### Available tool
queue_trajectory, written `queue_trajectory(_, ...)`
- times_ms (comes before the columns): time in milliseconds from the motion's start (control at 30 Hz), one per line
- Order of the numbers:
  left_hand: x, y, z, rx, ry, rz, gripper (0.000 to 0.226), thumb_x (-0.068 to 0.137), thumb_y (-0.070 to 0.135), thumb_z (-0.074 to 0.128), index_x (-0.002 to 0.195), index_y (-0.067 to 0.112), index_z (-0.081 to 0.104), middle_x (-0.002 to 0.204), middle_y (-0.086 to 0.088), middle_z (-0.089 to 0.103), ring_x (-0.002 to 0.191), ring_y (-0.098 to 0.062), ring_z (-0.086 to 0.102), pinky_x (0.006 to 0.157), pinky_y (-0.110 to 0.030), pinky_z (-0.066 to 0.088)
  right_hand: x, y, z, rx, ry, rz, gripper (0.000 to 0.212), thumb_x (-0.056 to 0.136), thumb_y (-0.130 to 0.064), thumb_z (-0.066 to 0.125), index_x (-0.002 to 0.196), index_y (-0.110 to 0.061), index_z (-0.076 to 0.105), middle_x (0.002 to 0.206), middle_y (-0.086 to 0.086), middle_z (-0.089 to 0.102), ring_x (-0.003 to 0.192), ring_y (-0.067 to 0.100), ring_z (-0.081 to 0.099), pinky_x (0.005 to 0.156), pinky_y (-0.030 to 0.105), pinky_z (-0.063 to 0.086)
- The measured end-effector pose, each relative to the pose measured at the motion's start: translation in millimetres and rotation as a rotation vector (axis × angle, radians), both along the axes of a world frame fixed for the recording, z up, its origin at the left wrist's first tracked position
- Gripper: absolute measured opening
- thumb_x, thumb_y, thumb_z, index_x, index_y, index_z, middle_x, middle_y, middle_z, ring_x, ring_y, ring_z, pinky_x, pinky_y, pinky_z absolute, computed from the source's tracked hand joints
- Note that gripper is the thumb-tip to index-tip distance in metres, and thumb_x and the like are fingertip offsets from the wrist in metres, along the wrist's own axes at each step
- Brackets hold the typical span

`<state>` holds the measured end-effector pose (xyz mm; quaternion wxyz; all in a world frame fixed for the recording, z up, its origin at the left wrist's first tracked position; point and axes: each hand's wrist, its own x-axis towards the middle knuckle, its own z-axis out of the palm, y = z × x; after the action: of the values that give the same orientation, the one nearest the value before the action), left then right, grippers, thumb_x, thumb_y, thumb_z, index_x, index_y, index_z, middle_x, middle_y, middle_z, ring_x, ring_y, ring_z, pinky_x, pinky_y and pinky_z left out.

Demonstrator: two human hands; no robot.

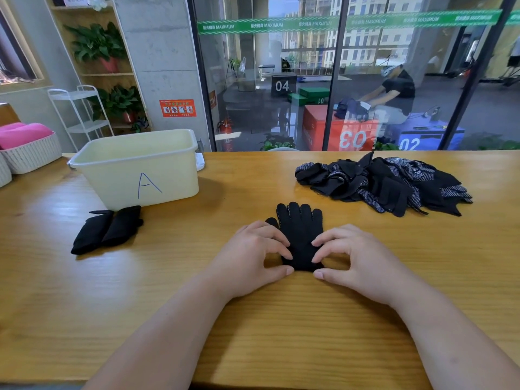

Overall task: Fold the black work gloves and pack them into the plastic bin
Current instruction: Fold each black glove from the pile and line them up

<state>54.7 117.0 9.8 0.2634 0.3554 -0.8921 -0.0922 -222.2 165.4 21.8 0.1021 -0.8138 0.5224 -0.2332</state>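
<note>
Wood counter (pixel 295 333): one black glove (pixel 299 229) lies flat at centre, fingers pointing away. Left hand (pixel 253 254) and right hand (pixel 357 257) each pinch its cuff end, fingers curled. Folded pair (pixel 108 229) sits just in front of bin (pixel 138 164); loose pile (pixel 385 184) far right.
</note>
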Motion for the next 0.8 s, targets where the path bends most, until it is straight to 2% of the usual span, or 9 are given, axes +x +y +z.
queue_trajectory(133,1,-1,1,-0.025,-0.02,0.002,0.024,0.094,0.052,0.075,0.11,0.036,0.082,0.12,0.024,0.067,0.122,0.0,0.053,0.107,-0.038,0.047,4,-2,-2,-0.079,0.104,-0.028,0.018,0.089,-0.057,0.076,0.103,-0.046,0.078,0.112,-0.033,0.063,0.114,-0.003,0.05,0.087,0.029,0.05)
queue_trajectory(267,1,1,2,-0.03,-0.036,0.005,0.031,0.095,0.059,0.071,0.115,0.036,0.078,0.119,0.024,0.067,0.117,0.005,0.056,0.109,-0.034,0.045,12,-3,-4,-0.147,0.21,-0.058,0.018,0.097,-0.054,0.063,0.104,-0.041,0.074,0.105,-0.029,0.063,0.101,-0.002,0.05,0.079,0.023,0.044)
queue_trajectory(367,0,3,3,-0.046,-0.067,0.021,0.046,0.092,0.069,0.068,0.123,0.035,0.072,0.122,0.024,0.066,0.116,0.003,0.058,0.111,-0.028,0.042,14,0,-3,-0.155,0.158,-0.085,0.012,0.099,-0.052,0.06,0.102,-0.043,0.067,0.096,-0.027,0.06,0.096,-0.002,0.053,0.077,0.024,0.047)
queue_trajectory(433,-1,3,3,-0.064,-0.074,0.031,0.048,0.091,0.067,0.07,0.126,0.034,0.07,0.123,0.022,0.065,0.114,0.002,0.06,0.11,-0.028,0.041,13,3,-1,-0.13,0.07,-0.102,0.007,0.098,-0.05,0.063,0.099,-0.044,0.065,0.091,-0.026,0.058,0.095,-0.003,0.055,0.074,0.021,0.044)
queue_trajectory(533,-3,2,2,-0.076,-0.059,0.037,0.03,0.096,0.049,0.074,0.121,0.033,0.073,0.12,0.021,0.067,0.112,0.0,0.061,0.106,-0.034,0.046,11,3,-1,-0.105,-0.013,-0.091,0.01,0.095,-0.053,0.069,0.1,-0.045,0.065,0.095,-0.027,0.061,0.102,-0.004,0.054,0.075,0.018,0.04)
queue_trajectory(633,-3,1,0,-0.024,0.021,0.056,0.015,0.098,0.038,0.073,0.112,0.034,0.075,0.109,0.021,0.07,0.104,-0.002,0.063,0.096,-0.034,0.051,10,1,-2,-0.042,0.017,-0.038,0.038,0.086,-0.069,0.074,0.116,-0.048,0.064,0.111,-0.035,0.059,0.113,-0.004,0.049,0.084,0.019,0.043)
queue_trajectory(667,-3,1,0,0.01,0.058,0.069,0.013,0.098,0.037,0.074,0.111,0.035,0.076,0.105,0.021,0.071,0.101,-0.003,0.064,0.093,-0.033,0.053,11,0,-3,-0.033,0.038,-0.041,0.042,0.085,-0.07,0.074,0.119,-0.05,0.063,0.112,-0.036,0.058,0.112,-0.007,0.047,0.085,0.02,0.043)
queue_trajectory(733,-2,1,0,0.094,0.128,0.111,0.011,0.098,0.039,0.075,0.108,0.04,0.075,0.1,0.02,0.071,0.098,-0.004,0.065,0.089,-0.034,0.055,12,-1,-6,-0.039,0.013,-0.097,0.029,0.089,-0.061,0.074,0.115,-0.051,0.066,0.104,-0.033,0.059,0.104,-0.01,0.049,0.079,0.022,0.042)
queue_trajectory(800,-2,2,0,0.17,0.18,0.148,0.01,0.097,0.041,0.076,0.107,0.042,0.075,0.096,0.02,0.071,0.098,-0.004,0.065,0.089,-0.034,0.055,14,-2,-8,-0.025,-0.106,-0.178,0.015,0.092,-0.051,0.075,0.107,-0.05,0.072,0.094,-0.025,0.062,0.095,-0.008,0.054,0.074,0.022,0.042)
